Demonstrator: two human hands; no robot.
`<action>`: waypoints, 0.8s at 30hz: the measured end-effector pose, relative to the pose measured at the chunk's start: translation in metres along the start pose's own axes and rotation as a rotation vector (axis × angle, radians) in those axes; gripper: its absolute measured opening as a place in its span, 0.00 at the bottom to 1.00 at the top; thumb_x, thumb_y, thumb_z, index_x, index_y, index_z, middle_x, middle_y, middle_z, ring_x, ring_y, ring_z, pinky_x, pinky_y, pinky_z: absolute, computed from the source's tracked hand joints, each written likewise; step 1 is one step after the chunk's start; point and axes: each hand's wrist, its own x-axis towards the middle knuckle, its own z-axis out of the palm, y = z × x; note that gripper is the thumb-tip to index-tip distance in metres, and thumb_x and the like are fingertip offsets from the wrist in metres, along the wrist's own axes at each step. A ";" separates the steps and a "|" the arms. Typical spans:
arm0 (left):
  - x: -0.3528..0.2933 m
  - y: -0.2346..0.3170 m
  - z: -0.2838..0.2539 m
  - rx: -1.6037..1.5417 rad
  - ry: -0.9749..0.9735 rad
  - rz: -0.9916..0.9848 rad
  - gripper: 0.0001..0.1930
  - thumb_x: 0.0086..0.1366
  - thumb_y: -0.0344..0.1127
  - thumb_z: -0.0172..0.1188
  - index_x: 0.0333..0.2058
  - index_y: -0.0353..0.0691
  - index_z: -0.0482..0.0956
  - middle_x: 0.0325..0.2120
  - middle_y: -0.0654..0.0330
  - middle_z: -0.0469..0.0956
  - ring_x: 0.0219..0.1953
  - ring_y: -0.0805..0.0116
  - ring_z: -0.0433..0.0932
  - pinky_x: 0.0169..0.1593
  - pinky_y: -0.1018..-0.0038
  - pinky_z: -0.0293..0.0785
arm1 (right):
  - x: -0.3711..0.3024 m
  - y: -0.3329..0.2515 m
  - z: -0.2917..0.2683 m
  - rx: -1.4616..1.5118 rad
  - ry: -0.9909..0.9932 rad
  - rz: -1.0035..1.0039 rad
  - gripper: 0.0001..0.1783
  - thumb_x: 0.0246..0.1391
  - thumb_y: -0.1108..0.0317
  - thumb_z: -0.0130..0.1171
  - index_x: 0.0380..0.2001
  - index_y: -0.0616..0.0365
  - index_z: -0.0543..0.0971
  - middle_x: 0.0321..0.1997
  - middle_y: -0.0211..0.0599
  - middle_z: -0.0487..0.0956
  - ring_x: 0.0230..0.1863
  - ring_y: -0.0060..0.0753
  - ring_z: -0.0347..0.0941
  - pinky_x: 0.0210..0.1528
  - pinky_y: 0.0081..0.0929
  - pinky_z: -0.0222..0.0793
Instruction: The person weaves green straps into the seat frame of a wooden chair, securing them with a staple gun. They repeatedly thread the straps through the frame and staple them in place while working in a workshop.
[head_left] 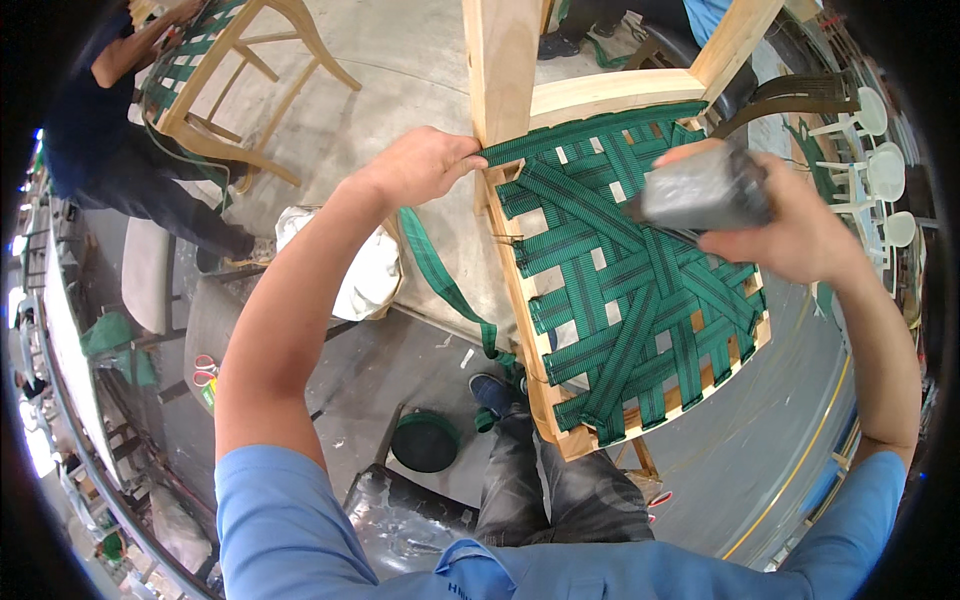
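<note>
A wooden chair frame (530, 345) stands in front of me, its seat woven with green webbing (655, 260) in straight and diagonal strips. My left hand (430, 165) pinches a green strap (580, 132) at the seat's rear left corner, beside the upright post. That strap runs along the back rail, and a loose green length (440, 270) hangs below my left hand toward the floor. Above the webbing's right half, my right hand (800, 225) grips a grey, tape-wrapped staple gun (705, 188), blurred by motion. Its tip is hard to make out.
At upper left, a person (90, 120) works at another webbed chair frame (215, 100). A white sack (365, 270) stands left of my frame. Red-handled scissors (205, 370) lie beyond my left forearm. A round dark green stool (425, 441) is near my feet. White chairs (885, 170) line the right.
</note>
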 end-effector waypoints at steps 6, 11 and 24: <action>-0.001 -0.005 0.006 -0.022 0.045 0.040 0.14 0.76 0.44 0.56 0.44 0.38 0.82 0.29 0.43 0.80 0.34 0.39 0.79 0.40 0.52 0.75 | 0.049 0.017 0.083 -0.601 0.167 -0.653 0.38 0.47 0.68 0.71 0.64 0.33 0.77 0.48 0.35 0.82 0.40 0.45 0.81 0.43 0.38 0.76; 0.003 -0.008 0.013 -0.010 0.052 0.045 0.14 0.76 0.41 0.57 0.47 0.37 0.82 0.30 0.41 0.80 0.35 0.38 0.78 0.41 0.53 0.76 | 0.086 0.044 0.123 -0.763 0.333 -0.827 0.37 0.46 0.66 0.68 0.64 0.34 0.78 0.51 0.34 0.81 0.36 0.39 0.77 0.37 0.36 0.70; 0.002 -0.010 0.013 -0.042 0.064 0.077 0.13 0.75 0.40 0.58 0.47 0.36 0.82 0.28 0.42 0.78 0.32 0.39 0.77 0.37 0.53 0.73 | 0.098 0.062 0.155 -0.756 0.433 -0.792 0.36 0.46 0.66 0.67 0.63 0.32 0.78 0.50 0.36 0.82 0.36 0.38 0.79 0.38 0.35 0.73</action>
